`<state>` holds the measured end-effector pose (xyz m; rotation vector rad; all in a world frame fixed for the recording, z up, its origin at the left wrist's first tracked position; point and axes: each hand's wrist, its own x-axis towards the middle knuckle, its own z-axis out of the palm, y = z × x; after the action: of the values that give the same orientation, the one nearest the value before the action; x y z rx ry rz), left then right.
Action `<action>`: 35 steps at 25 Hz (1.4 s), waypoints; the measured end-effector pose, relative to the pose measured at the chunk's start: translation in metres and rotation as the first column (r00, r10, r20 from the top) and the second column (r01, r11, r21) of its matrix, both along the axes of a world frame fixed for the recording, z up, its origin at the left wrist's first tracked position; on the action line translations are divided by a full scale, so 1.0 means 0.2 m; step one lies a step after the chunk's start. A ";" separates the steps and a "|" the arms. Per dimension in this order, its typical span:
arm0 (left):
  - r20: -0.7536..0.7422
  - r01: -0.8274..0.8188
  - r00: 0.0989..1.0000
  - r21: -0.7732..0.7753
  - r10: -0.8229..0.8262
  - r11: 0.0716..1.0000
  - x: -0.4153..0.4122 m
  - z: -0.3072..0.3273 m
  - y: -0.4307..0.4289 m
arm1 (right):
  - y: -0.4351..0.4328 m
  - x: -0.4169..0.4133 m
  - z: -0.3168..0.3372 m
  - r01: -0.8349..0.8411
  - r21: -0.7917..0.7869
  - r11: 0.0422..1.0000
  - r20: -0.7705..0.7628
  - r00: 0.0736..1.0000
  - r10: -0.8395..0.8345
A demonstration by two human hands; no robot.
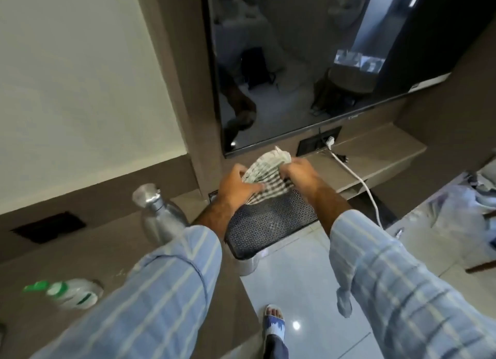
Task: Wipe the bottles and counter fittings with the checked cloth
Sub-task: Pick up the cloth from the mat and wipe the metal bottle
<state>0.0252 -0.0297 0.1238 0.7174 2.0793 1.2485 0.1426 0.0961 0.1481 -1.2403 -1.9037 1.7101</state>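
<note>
The checked cloth (pixel 264 174) is bunched between both hands over the far end of a dark mesh-patterned stool (pixel 271 224). My left hand (pixel 236 186) grips its left side and my right hand (pixel 300 172) grips its right side. A steel bottle (pixel 161 216) stands on the brown counter (pixel 80 254) just left of my left forearm. A clear plastic bottle with a green cap (pixel 67 291) lies on its side near the counter's front left.
A dark TV screen (pixel 308 63) hangs on the wall ahead. Below it a socket panel (pixel 319 143) holds a plug with a white cable (pixel 357 178) trailing over the shelf (pixel 389 154). Another black socket plate (pixel 48 227) sits at the counter's back. My foot (pixel 275 321) stands on tiled floor.
</note>
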 end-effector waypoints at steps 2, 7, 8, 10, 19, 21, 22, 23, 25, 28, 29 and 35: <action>0.073 0.077 0.994 0.143 -0.088 0.987 0.05 0.28 -0.12 | -0.15 0.05 0.30 -0.066 0.078 0.995 -0.074 0.995 0.072; 0.146 0.212 0.958 0.212 -0.245 0.954 0.12 0.85 -0.43 | -0.52 0.03 0.84 -0.069 0.220 0.973 -0.341 0.929 0.143; 0.092 0.124 0.984 0.260 -0.153 0.958 0.08 0.91 -0.51 | -0.58 -0.03 0.88 -0.014 0.202 0.979 -0.421 0.902 0.100; 0.017 -0.182 0.981 0.401 0.191 0.898 -0.05 0.99 -0.72 | -0.69 -0.18 0.89 0.072 0.132 0.989 -0.494 0.869 0.002; 0.238 -0.702 0.709 0.148 0.664 0.697 -0.14 0.20 -1.22 | -1.10 -0.79 0.32 -0.745 0.509 0.431 0.525 0.665 0.531; 0.301 -0.712 0.702 0.278 0.645 0.645 0.01 0.13 -1.07 | -1.10 -0.76 0.29 -0.681 0.540 0.494 0.438 0.729 0.525; 0.287 -0.706 0.706 0.343 0.647 0.619 0.08 0.08 -1.01 | -1.11 -0.74 0.29 -0.653 0.561 0.509 0.393 0.751 0.531; 0.271 -0.703 0.706 0.382 0.654 0.600 0.10 0.01 -0.98 | -1.11 -0.73 0.29 -0.630 0.581 0.516 0.357 0.766 0.534; 0.317 -0.751 0.655 0.379 0.686 0.541 0.03 -0.15 -0.98 | -1.13 -0.74 0.28 -0.606 0.606 0.515 0.304 0.775 0.553; 0.502 -0.799 0.597 0.301 0.626 0.521 -0.10 -0.21 -0.97 | -1.12 -0.74 0.26 -0.584 0.603 0.543 0.276 0.791 0.546; 0.509 -0.760 0.647 0.374 0.567 0.532 -0.10 -0.17 -0.95 | -1.11 -0.74 0.26 -0.570 0.608 0.553 0.265 0.802 0.535; 0.434 -0.803 0.595 0.298 0.676 0.516 -0.06 -0.36 -0.99 | -1.12 -0.74 0.24 -0.514 0.630 0.582 0.215 0.836 0.505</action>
<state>0.0137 -0.2269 0.0520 -0.2797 1.8904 2.2461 -0.0050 -0.1280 0.1967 -0.4256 -2.7175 0.9780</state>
